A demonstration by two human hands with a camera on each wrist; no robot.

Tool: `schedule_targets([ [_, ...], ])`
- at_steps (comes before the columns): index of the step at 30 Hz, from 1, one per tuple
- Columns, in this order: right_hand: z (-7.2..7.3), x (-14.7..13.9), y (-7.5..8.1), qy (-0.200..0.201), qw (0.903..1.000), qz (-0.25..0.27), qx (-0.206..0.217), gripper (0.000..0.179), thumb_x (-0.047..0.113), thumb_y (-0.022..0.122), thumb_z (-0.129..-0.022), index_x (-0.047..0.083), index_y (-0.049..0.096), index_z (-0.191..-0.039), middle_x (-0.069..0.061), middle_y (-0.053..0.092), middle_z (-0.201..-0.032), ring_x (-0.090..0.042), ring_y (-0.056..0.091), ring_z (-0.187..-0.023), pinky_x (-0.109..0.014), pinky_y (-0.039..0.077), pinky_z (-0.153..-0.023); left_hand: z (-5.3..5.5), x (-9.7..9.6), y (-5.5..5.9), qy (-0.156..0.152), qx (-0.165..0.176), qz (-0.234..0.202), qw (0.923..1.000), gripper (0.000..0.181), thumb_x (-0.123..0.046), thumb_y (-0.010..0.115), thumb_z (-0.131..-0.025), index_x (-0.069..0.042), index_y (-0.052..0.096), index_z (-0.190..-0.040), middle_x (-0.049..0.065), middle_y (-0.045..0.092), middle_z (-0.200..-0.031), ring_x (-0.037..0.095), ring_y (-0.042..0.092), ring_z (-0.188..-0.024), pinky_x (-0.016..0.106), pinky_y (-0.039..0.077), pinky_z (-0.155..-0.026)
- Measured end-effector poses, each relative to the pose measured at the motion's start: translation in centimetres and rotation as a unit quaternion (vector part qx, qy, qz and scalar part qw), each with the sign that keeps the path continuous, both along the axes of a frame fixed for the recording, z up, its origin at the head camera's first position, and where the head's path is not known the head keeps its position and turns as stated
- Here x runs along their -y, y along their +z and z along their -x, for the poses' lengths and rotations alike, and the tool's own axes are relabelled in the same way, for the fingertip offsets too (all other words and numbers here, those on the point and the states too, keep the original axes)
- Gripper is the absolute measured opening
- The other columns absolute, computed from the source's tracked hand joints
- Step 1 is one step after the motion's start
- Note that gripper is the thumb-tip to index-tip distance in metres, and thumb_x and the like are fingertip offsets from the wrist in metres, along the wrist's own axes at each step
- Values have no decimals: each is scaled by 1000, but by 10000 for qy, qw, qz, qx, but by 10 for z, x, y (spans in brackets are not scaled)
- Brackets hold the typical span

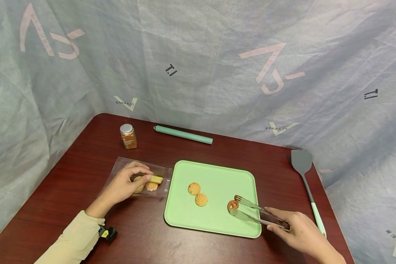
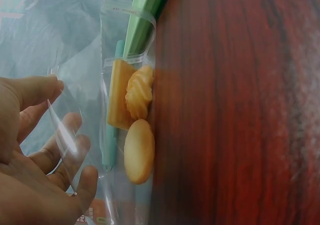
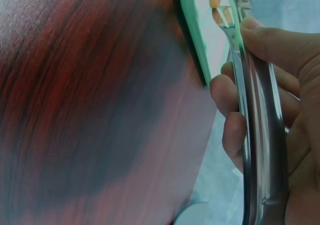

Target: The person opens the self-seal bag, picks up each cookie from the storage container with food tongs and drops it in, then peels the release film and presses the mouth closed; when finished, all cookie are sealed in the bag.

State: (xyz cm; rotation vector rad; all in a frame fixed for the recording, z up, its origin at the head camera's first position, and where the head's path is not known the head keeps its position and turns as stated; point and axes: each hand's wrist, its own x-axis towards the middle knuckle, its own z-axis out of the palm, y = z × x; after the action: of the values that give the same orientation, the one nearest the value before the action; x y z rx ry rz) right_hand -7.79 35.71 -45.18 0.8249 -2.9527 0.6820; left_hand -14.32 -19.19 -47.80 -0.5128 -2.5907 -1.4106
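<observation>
My left hand (image 1: 122,185) holds the film of a clear plastic bag (image 1: 165,189) lying on the table. Inside the bag are a rectangular yellow biscuit (image 2: 118,92), a swirl cookie (image 2: 139,92) and a smooth round cookie (image 2: 139,152). With fingers curled round their handles, my right hand (image 1: 300,231) grips metal tongs (image 1: 262,221). The spread tong tips stand on either side of a small pretzel (image 1: 231,205) on the light-green tray (image 1: 214,223). Farther left on that tray, a round cookie (image 1: 194,189) touches another swirl cookie (image 1: 201,200).
Behind the bag stands a spice jar (image 1: 128,137) with a silver lid. A green rod (image 1: 184,135) lies near the table's back edge. Along the right edge lies a grey spatula (image 1: 302,163) with a pale-green handle. Grey cloth (image 1: 198,73) hangs behind the table.
</observation>
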Motion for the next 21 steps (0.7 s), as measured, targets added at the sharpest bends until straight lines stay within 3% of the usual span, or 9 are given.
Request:
schedule_targets([
  [2,0,1,0,29,9999,-9,-115,44,27,84,-87,19,71,-128,24,60,-77,5,44,-57,-18,35,-50,0,0,0,9,5,9,10000,6,-9,76,-93,-9,78,-99,6,66,-113,21,57,-110,35,45,-89],
  [7,-1,1,-2,47,9998,51,-211,43,25,84,-87,18,72,-127,16,71,-101,6,47,-61,-15,36,-54,-1,0,1,-5,56,-1,10000,7,-9,76,-93,-9,78,-99,5,66,-113,21,57,-111,33,45,-89],
  [13,0,1,-2,1,9998,100,-180,43,26,84,-87,18,71,-128,24,65,-88,4,49,-63,-17,38,-55,-1,1,0,5,41,-28,10000,6,-10,76,-93,-10,78,-99,4,66,-114,21,57,-111,32,44,-89],
  [21,0,2,-2,70,9996,265,-96,45,24,83,-88,17,69,-131,24,63,-82,3,46,-58,-14,36,-52,-1,1,0,-3,31,-24,10000,6,-11,76,-94,-9,78,-99,4,66,-114,21,57,-111,34,44,-90],
])
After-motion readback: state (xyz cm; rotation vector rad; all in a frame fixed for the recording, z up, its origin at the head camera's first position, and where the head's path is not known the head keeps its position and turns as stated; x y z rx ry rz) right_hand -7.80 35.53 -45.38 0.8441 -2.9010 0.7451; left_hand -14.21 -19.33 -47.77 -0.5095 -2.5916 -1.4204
